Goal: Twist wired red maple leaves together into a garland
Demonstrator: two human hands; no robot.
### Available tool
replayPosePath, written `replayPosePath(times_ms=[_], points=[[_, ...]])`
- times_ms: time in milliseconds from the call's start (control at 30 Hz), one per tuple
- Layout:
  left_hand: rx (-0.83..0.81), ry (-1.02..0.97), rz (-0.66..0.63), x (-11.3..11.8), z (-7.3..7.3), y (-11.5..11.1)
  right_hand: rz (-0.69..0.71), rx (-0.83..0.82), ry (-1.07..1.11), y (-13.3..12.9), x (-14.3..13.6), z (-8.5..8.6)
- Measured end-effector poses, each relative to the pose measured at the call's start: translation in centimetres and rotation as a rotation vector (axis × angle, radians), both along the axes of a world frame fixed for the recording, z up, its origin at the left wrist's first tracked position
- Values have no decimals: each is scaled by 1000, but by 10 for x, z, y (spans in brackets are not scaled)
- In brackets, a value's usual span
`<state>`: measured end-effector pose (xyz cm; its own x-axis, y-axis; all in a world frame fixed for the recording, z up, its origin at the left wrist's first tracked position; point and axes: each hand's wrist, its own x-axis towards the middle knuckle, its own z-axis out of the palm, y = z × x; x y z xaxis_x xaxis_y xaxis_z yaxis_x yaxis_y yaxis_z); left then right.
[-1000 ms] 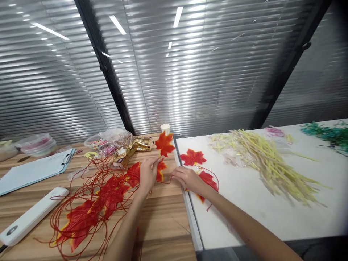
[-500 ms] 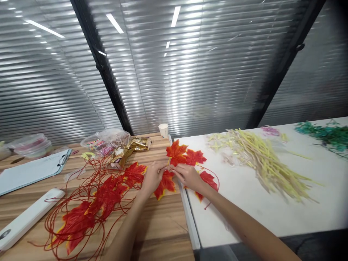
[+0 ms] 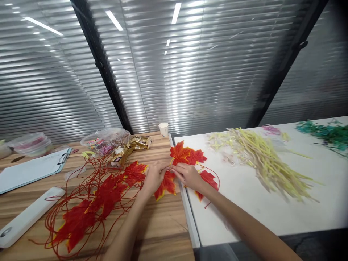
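Above the seam between two tables, my left hand [image 3: 155, 177] and my right hand [image 3: 189, 176] meet, fingertips pinched together on a string of artificial maple leaves. A red leaf with yellow edges [image 3: 180, 153] sticks up just beyond my fingers. Another leaf [image 3: 166, 184] hangs below, between my hands. More leaves lie to the right, where a thin red cord [image 3: 218, 177] curves around one leaf [image 3: 208, 178]. My fingers hide the exact point they grip. On my left lies a tangle of red cord [image 3: 78, 181] with several maple leaves [image 3: 108, 192].
A clipboard [image 3: 32, 168] and a long white device [image 3: 29, 217] lie at left. Plastic tubs [image 3: 29, 144], gold packets [image 3: 140, 142] and a paper cup [image 3: 163, 129] stand at the back. Yellow strips [image 3: 269, 163] and green foliage [image 3: 326, 132] are on the white table [image 3: 244, 214].
The upper leaf beyond my fingers has shifted slightly to the right. Both hands stay pinched together in nearly the same place.
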<state>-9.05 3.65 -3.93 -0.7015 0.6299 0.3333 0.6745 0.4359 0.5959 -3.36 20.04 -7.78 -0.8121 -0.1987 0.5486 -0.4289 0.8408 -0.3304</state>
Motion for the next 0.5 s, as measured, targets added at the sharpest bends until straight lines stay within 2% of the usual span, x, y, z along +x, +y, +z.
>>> replayPosePath(times_ms=[500], points=[[-81, 111, -26, -1, -4, 0, -39, 31, 86, 0, 0, 1]])
